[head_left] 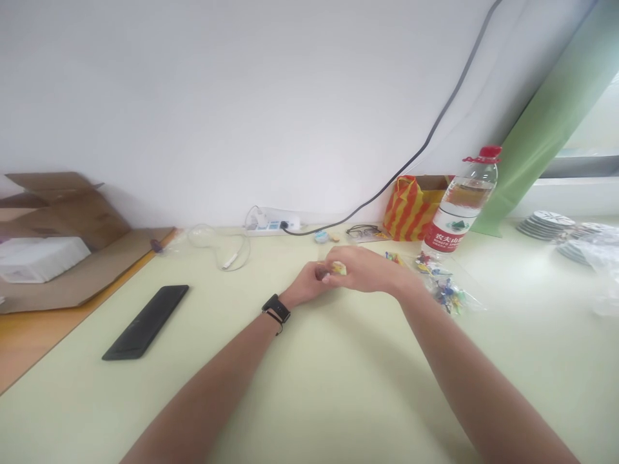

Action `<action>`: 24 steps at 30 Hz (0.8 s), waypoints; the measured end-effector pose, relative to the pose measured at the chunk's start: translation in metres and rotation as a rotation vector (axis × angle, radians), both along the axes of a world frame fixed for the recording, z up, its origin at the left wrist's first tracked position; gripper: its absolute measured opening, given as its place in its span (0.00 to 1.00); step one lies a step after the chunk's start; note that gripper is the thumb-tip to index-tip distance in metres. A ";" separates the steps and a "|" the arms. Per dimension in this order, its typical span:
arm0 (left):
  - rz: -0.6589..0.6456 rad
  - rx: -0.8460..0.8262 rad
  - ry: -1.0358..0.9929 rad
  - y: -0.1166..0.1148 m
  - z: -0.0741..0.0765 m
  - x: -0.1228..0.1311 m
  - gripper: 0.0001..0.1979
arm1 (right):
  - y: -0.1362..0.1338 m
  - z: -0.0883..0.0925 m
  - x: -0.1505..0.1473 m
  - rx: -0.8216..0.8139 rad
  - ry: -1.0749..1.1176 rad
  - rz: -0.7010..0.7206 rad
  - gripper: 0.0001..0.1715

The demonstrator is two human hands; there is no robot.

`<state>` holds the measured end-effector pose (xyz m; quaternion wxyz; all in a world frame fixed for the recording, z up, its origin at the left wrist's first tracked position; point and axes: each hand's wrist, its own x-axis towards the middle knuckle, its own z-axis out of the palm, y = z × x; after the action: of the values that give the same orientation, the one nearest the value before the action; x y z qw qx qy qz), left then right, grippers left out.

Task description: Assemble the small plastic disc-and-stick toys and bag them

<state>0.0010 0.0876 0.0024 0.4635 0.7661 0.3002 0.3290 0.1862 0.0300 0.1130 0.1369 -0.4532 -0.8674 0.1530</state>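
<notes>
Both hands meet over the middle of the pale green table. My left hand, with a black watch on its wrist, is closed around a small dark brownish thing. My right hand reaches across from the other side, its fingers bent and pinched against the left hand. A small yellow-green bit shows at the right fingers. What exactly the fingers hold is too small and partly covered. Clear bags of small colourful plastic pieces lie right of my right wrist.
A water bottle and a red-yellow striped bag stand at the back right. Eyeglasses, a power strip and cables lie along the wall. A black flat case and cardboard box are left; stacked discs right.
</notes>
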 end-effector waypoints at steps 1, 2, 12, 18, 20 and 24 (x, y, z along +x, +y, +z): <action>-0.010 -0.007 -0.010 -0.002 0.003 0.000 0.18 | 0.001 0.001 0.003 0.022 0.020 -0.019 0.13; -0.021 -0.017 -0.021 -0.003 0.005 0.000 0.18 | 0.001 0.002 0.005 0.038 0.036 -0.040 0.15; -0.067 -0.075 -0.040 -0.001 0.013 -0.003 0.18 | 0.006 -0.005 0.011 -0.013 0.010 -0.012 0.17; 0.061 0.141 0.043 0.009 0.055 -0.026 0.22 | 0.011 -0.005 0.019 -0.013 0.018 -0.014 0.18; 0.116 0.241 0.083 0.010 0.068 -0.032 0.18 | 0.012 -0.004 0.019 -0.046 0.041 -0.031 0.18; 0.144 0.370 0.161 0.005 0.082 -0.033 0.14 | 0.012 -0.002 0.015 -0.121 0.095 -0.039 0.20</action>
<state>-0.0324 0.0929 0.0847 0.2649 0.8385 0.3245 0.3484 0.2009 0.0416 0.1106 0.1533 -0.4697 -0.8401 0.2240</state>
